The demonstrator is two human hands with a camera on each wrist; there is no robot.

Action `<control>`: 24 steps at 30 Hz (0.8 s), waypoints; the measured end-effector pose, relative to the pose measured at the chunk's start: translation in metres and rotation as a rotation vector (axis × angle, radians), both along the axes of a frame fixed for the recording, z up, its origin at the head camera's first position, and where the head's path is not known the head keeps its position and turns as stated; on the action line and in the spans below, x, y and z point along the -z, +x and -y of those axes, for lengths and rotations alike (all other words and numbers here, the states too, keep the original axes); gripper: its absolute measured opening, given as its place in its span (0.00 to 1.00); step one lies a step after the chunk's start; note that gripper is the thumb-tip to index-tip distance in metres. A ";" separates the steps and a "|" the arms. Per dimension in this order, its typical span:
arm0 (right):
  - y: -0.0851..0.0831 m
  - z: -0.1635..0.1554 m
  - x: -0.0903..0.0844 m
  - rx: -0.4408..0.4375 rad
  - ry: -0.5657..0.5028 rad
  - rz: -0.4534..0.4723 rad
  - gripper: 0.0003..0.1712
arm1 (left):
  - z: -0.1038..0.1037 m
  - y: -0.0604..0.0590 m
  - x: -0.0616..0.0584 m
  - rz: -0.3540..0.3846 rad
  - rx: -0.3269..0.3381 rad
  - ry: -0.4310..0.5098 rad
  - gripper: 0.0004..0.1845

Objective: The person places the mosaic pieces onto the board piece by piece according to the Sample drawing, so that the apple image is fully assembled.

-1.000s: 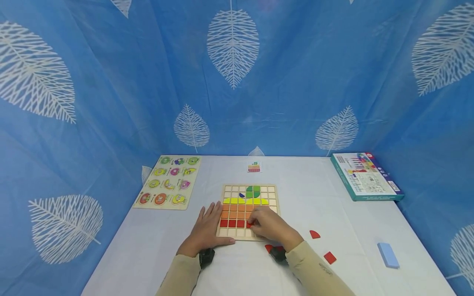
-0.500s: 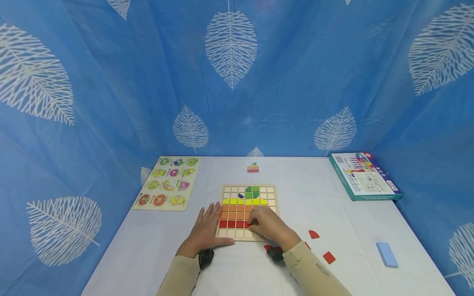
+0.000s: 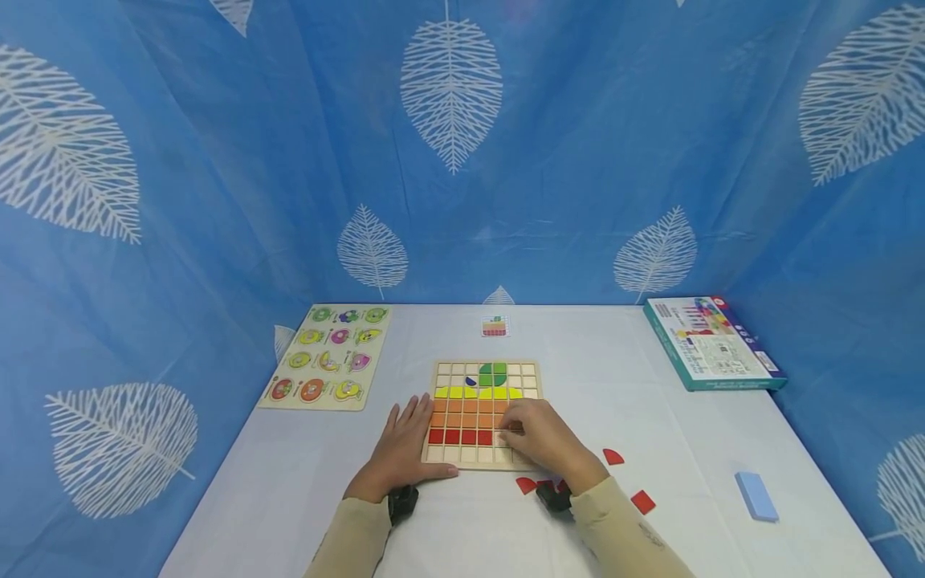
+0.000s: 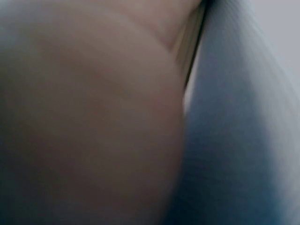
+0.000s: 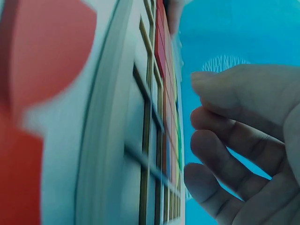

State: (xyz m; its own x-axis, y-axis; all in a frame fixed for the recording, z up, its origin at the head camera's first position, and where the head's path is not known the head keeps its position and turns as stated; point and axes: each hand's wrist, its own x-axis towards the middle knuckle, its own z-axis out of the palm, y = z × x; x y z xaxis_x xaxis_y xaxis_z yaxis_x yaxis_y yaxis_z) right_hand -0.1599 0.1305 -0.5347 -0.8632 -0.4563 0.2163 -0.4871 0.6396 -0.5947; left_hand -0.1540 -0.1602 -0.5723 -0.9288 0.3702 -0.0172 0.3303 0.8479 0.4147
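A wooden grid board [image 3: 468, 454] lies on the table with coloured tiles in it: green pieces [image 3: 493, 375] and a small blue piece near the top, a yellow row [image 3: 465, 392], orange rows [image 3: 462, 413] and a red row [image 3: 452, 437]. My left hand [image 3: 401, 446] rests against the board's left side, fingers stretched, thumb along its front edge. Over the board's right part hovers my right hand [image 3: 540, 436], just right of the last red tile. In the right wrist view the right hand's fingers [image 5: 206, 140] are loosely bent, with nothing visible between them.
Loose red pieces lie around my right wrist, among them a quarter-round [image 3: 613, 457] and a square [image 3: 643, 502]. A pattern card [image 3: 495, 325] sits behind the board. Farther out are a fruit puzzle board [image 3: 328, 359], a game box [image 3: 711, 345] and a light-blue block [image 3: 756, 497].
My right hand has shifted right, off the last red tile of the row, which now shows fully in the board. The left hand has stayed in place.
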 end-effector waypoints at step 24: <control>0.024 -0.084 0.000 0.033 -0.008 0.069 0.10 | -0.001 0.001 -0.002 -0.004 -0.007 -0.001 0.72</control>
